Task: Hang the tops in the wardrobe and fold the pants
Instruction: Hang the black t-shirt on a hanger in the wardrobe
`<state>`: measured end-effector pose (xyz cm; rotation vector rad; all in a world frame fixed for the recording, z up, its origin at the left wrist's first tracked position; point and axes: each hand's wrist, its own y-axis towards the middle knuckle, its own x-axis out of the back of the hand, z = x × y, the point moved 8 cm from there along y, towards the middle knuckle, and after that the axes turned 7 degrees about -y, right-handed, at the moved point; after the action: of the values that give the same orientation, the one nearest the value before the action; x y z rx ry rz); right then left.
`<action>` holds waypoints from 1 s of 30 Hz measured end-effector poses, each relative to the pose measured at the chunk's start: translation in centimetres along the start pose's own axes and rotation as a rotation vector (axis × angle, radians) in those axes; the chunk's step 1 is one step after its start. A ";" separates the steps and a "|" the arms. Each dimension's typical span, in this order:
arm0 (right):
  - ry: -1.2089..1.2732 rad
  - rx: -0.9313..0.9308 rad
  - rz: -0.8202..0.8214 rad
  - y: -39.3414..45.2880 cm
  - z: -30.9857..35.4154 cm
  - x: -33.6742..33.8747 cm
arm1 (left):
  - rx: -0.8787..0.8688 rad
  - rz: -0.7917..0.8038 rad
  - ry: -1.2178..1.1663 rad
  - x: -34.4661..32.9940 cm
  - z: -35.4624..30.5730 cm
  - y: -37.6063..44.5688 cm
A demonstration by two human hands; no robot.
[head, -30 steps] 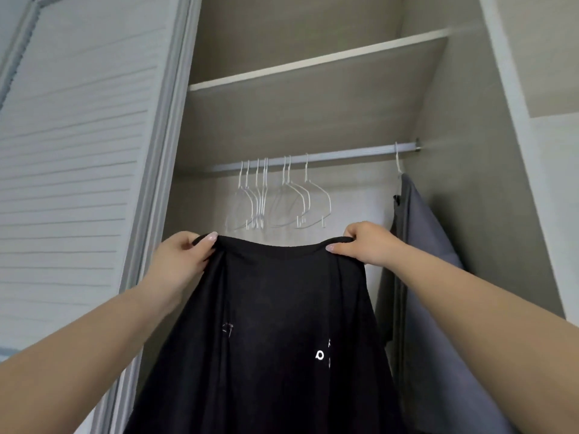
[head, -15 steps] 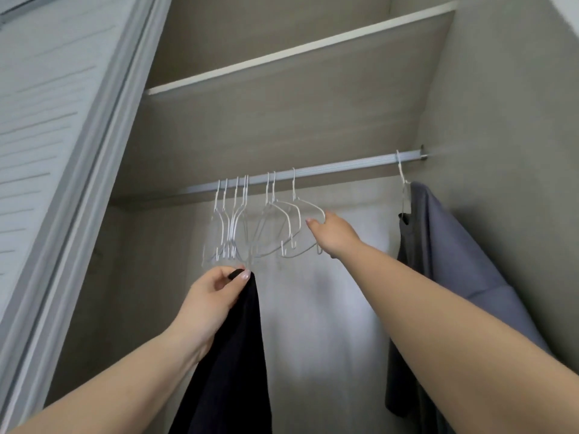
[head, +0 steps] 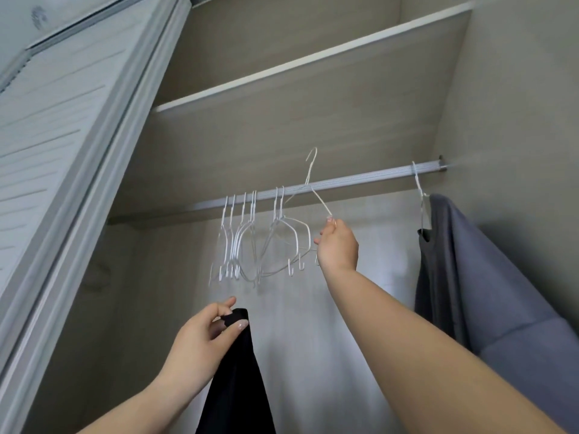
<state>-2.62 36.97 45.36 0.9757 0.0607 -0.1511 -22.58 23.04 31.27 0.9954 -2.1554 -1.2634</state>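
Note:
My left hand [head: 205, 336] pinches the top edge of a black top [head: 236, 377], which hangs down in a narrow bunch in front of the open wardrobe. My right hand [head: 336, 244] grips a white wire hanger [head: 313, 180] by its shoulder; the hanger is tilted, with its hook lifted above the silver rail [head: 360, 181]. Several more empty white hangers [head: 247, 242] hang on the rail to the left of my right hand. A grey top [head: 463, 277] hangs on a hanger at the rail's right end.
A wooden shelf [head: 313, 57] spans the wardrobe above the rail. A white louvred sliding door [head: 56, 136] stands at the left. The wardrobe's right wall [head: 517, 120] is close behind the grey top.
My right hand let go of the black top, reached the hangers, gripped one and lifted its hook off the rail. The black top now hangs bunched from my left hand alone.

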 end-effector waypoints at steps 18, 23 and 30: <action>0.048 -0.218 0.024 -19.4 -3.3 12.4 | -0.199 0.298 0.523 5.0 -6.4 -10.1; 0.127 -0.346 -0.023 -26.0 -2.2 17.8 | 0.006 0.519 0.590 5.9 -3.5 -15.1; 0.376 -0.505 0.070 -34.4 -0.2 21.9 | 0.283 0.614 0.324 9.0 -0.2 -22.4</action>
<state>13.70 15.95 14.44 0.4898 0.3910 0.1122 -20.16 8.81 11.95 0.5130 -2.1631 -0.4860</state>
